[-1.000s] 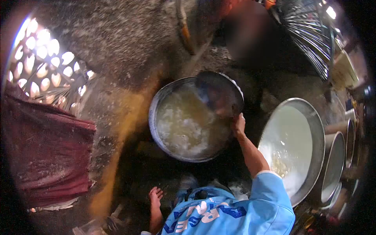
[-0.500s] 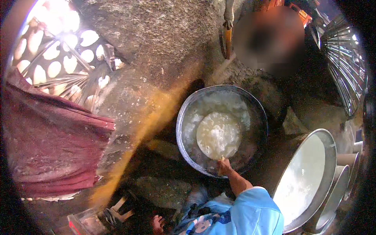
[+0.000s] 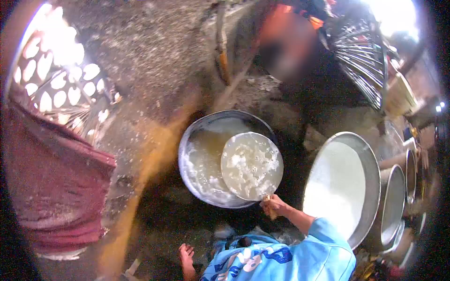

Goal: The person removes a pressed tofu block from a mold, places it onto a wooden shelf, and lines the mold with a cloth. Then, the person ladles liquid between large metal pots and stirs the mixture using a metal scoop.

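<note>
My right hand (image 3: pixel 274 206) is closed round the short handle of a round scoop (image 3: pixel 252 166). Cloudy liquid with white foam fills the scoop, which is over the right part of a large metal pot (image 3: pixel 183 159). More pale, foamy liquid lies in the pot. Low at the left of my blue shirt (image 3: pixel 281 262), my left hand (image 3: pixel 186 253) is held with its fingers apart and nothing in it. The pot's lower right part is hidden under the scoop.
A wide metal basin (image 3: pixel 372 187) of whitish liquid stands at the right, with another metal vessel (image 3: pixel 393 206) beyond it. A dark red cloth (image 3: pixel 61 182) hangs at the left. One blurred person in orange (image 3: pixel 290 40) is past the pot.
The scoop, low in the pot half a second ago, is now raised, full, at the pot's right side. The camera view has shifted. My right hand still grips the handle.
</note>
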The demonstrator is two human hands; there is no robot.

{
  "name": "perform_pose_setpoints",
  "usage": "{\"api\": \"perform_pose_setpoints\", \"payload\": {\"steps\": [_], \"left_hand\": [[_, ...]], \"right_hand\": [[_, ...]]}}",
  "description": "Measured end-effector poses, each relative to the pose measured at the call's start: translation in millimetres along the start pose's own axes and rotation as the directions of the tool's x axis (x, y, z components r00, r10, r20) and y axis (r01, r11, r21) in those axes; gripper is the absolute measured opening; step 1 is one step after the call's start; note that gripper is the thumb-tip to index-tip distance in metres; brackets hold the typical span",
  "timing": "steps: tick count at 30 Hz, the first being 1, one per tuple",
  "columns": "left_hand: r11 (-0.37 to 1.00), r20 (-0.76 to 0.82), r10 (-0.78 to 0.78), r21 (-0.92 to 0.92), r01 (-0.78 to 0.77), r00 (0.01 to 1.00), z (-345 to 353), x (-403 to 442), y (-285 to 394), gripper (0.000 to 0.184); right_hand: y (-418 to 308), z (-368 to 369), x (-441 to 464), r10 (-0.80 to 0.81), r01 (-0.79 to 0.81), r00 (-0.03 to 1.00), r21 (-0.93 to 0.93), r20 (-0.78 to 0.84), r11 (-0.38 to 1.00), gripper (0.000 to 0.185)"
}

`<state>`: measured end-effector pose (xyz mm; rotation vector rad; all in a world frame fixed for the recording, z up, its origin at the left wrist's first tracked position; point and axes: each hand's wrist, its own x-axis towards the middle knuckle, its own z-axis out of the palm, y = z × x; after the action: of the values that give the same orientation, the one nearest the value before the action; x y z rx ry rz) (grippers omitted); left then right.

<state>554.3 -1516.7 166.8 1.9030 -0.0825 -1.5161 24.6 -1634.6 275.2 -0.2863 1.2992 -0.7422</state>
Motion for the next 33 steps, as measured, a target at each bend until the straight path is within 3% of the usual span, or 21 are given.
{"api": "perform_pose_setpoints", "payload": {"steps": [2, 3, 7, 11, 14, 16, 19, 20, 21, 25, 33], "left_hand": [[1.000, 0.072, -0.019, -0.003, 0.019, 0.997, 11, 23, -13, 0.035], [1.000, 0.113, -0.017, -0.005, 0.018, 0.993, 23, 28, -14, 0.035], [0.992, 0.146, 0.120, 0.028, -0.126, 0.982, 70, 16, -35, 0.039], [0.983, 0.218, 0.026, 0.174, -0.065, 0.976, 110, -8, -33, 0.039], [0.961, 0.211, -0.019, 0.274, -0.040, 0.977, 136, -16, -43, 0.039], [0.939, 0.179, -0.040, 0.342, -0.024, 0.983, 157, -28, -49, 0.038], [0.914, 0.204, -0.038, 0.403, -0.049, 0.978, 171, -43, -54, 0.036], [0.918, 0.217, -0.031, 0.393, -0.058, 0.976, 175, -54, -52, 0.035], [0.903, 0.213, -0.022, 0.423, -0.072, 0.977, 183, -63, -50, 0.034], [0.866, 0.185, 0.022, 0.487, -0.112, 0.982, 204, -87, -37, 0.032], [0.730, 0.203, 0.133, 0.642, -0.235, 0.970, 283, -165, -10, 0.028]], "right_hand": [[-5, -39, -49, 0.099, -0.099, 0.995, 0.022, 0.022, 0.995, 0.009], [-20, -42, -85, 0.050, -0.059, 0.996, -0.142, -0.070, 0.988, 0.008], [-20, -107, -185, 0.132, -0.134, 0.982, -0.004, -0.131, 0.991, 0.006], [11, -172, -254, 0.164, -0.192, 0.948, -0.079, -0.273, 0.978, 0.011], [55, -214, -284, 0.179, -0.160, 0.924, 0.083, -0.339, 0.984, 0.011], [95, -250, -288, 0.157, -0.109, 0.915, 0.149, -0.372, 0.983, 0.011], [166, -297, -280, 0.080, 0.067, 0.947, 0.434, -0.311, 0.899, 0.012], [178, -301, -276, 0.078, 0.094, 0.937, 0.463, -0.341, 0.881, 0.012], [189, -302, -269, 0.072, 0.108, 0.891, 0.363, -0.449, 0.925, 0.010], [230, -318, -239, 0.038, 0.263, 0.819, 0.433, -0.573, 0.862, 0.009], [260, -317, -191, 0.144, 0.387, 0.805, 0.692, -0.576, 0.609, 0.012]]}}
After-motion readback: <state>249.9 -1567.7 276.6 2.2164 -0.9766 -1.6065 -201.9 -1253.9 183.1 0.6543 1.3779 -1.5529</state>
